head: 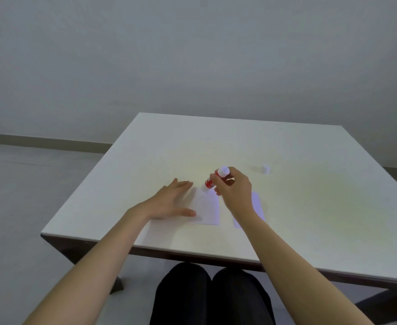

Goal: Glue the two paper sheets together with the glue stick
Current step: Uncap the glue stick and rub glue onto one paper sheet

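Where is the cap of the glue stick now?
The cap stands alone on the table, beyond and to the right of the right hand holding the glue stick.

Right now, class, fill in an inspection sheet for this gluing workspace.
Surface: white square table, mostly bare.
Job's things: red glue stick, tip down on the left white paper sheet; second white paper sheet lies beside it, apart.
Clutter: small white cap standing alone.
Grippers: left hand flat on the left sheet; right hand grips the stick.
Cables: nothing seen.
Surroundings: grey wall, pale floor.
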`<state>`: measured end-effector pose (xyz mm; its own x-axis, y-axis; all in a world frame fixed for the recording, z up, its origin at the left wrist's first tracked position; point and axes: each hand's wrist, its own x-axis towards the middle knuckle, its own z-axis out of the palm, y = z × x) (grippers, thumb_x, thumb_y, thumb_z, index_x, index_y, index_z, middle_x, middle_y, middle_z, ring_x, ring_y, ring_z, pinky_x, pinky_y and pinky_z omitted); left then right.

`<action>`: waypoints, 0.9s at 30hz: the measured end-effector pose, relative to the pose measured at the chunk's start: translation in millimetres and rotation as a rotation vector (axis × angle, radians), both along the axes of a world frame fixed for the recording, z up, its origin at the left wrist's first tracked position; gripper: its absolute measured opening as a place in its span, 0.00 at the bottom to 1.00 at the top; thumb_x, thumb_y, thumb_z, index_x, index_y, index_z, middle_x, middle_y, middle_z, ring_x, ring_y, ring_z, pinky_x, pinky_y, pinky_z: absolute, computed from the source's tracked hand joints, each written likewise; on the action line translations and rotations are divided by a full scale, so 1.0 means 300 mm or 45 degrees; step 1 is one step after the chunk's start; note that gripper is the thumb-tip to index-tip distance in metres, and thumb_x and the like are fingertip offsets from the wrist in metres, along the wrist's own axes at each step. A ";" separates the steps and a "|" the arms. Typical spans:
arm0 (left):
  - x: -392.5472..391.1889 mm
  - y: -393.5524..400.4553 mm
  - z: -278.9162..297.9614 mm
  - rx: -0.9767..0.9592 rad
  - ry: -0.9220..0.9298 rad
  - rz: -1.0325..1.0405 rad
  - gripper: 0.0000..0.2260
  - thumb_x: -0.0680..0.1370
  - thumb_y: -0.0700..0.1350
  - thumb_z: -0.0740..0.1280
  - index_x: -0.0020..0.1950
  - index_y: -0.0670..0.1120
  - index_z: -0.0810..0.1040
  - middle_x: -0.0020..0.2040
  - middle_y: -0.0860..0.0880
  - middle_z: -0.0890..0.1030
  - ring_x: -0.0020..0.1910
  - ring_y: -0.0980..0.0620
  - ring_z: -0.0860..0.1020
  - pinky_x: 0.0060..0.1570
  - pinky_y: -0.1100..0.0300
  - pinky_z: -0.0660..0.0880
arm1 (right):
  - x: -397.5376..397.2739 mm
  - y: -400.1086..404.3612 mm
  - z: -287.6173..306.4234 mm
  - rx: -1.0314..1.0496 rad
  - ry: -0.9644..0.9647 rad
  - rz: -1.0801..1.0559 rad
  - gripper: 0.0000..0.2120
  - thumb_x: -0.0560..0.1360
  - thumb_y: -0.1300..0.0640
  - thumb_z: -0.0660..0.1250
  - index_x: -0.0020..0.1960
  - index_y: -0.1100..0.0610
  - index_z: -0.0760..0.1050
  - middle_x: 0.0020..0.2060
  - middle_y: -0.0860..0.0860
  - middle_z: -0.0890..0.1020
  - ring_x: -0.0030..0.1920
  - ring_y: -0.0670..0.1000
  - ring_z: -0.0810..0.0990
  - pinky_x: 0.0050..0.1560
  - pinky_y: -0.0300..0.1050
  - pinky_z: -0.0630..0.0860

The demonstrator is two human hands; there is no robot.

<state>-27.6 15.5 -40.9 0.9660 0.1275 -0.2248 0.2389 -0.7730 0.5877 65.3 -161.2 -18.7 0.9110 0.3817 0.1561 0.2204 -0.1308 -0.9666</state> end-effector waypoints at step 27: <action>0.023 -0.026 -0.026 0.197 0.028 -0.072 0.42 0.70 0.61 0.70 0.78 0.53 0.52 0.79 0.56 0.47 0.77 0.53 0.37 0.74 0.47 0.34 | -0.006 -0.010 -0.062 -0.058 -0.021 0.093 0.04 0.74 0.59 0.66 0.44 0.60 0.74 0.36 0.52 0.86 0.38 0.50 0.85 0.48 0.57 0.81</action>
